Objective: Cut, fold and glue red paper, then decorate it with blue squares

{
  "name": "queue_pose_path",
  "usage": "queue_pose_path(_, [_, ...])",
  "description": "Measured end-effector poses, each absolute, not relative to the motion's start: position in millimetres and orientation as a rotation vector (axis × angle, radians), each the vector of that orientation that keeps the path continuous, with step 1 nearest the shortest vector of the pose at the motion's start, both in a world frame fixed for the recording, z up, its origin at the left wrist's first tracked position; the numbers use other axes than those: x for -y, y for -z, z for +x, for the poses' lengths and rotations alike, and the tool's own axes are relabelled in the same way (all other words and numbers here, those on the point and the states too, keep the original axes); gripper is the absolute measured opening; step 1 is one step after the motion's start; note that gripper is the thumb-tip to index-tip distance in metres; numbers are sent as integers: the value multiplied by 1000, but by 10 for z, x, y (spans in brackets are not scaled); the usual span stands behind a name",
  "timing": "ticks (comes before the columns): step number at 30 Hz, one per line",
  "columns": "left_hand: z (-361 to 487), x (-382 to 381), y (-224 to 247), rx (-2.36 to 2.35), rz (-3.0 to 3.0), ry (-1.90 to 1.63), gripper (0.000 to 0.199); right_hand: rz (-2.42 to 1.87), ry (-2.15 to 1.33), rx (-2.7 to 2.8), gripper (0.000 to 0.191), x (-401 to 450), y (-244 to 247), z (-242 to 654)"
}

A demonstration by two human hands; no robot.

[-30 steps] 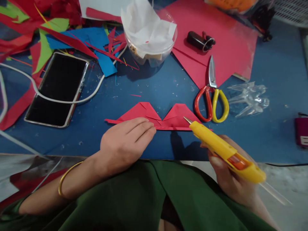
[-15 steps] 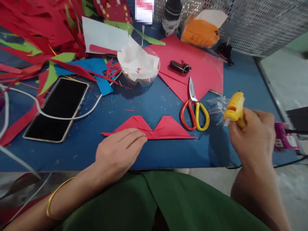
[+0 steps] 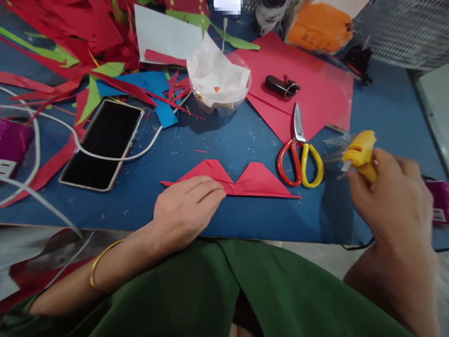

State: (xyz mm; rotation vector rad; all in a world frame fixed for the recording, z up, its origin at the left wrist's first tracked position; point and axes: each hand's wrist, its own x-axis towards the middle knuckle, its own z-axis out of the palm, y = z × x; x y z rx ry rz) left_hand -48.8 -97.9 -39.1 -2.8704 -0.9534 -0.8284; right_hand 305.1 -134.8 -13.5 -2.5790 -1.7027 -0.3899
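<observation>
Currently, the folded red paper (image 3: 261, 180) lies flat on the blue table (image 3: 245, 220), near the front edge, its two peaks pointing away from the person. The left hand (image 3: 187, 210) rests over its left portion, fingers extended together rather than clenched; the thumb is hidden. The right hand (image 3: 396, 199) grasps the yellow glue gun (image 3: 362, 147), raised to the right of the paper and well apart from it. Scissors (image 3: 306, 164) with one red and one yellow handle lie between the paper and the glue gun, blades over a red sheet (image 3: 322, 89). At left, a white cable (image 3: 100, 157) crosses a phone (image 3: 101, 138).
</observation>
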Motion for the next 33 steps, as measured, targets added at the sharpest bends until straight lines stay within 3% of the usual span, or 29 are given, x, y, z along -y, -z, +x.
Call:
queue_pose_path(9, [-479, 985, 398, 990, -2866, 847, 18, -2460, 556, 1684, 57, 1356, 259, 3171])
queue_pose_path(12, [-481, 987, 405, 1001, -2868, 857, 16, -2171, 861, 1650, 63, 1456, 252, 3058])
queue_pose_path(14, [-478, 984, 409, 1008, -2875, 874, 14, -1868, 964, 1644, 55, 1548, 252, 2841])
queue_pose_path(18, [-466, 976, 409, 1025, -2886, 866, 12, -1599, 406, 2029, 37, 1669, 286, 2218])
queue_pose_path(23, [-468, 972, 405, 1027, -2869, 842, 13, -1457, 65, 2206, 12, 1596, 323, 1804])
queue_pose_path(27, [-473, 971, 393, 1018, -2869, 820, 16, -1480, 112, 2218, 12, 1439, 261, 1889])
queue_pose_path(33, [-482, 962, 381, 989, -2861, 837, 19, -1656, 423, 2460, 29, 1033, 201, 2036])
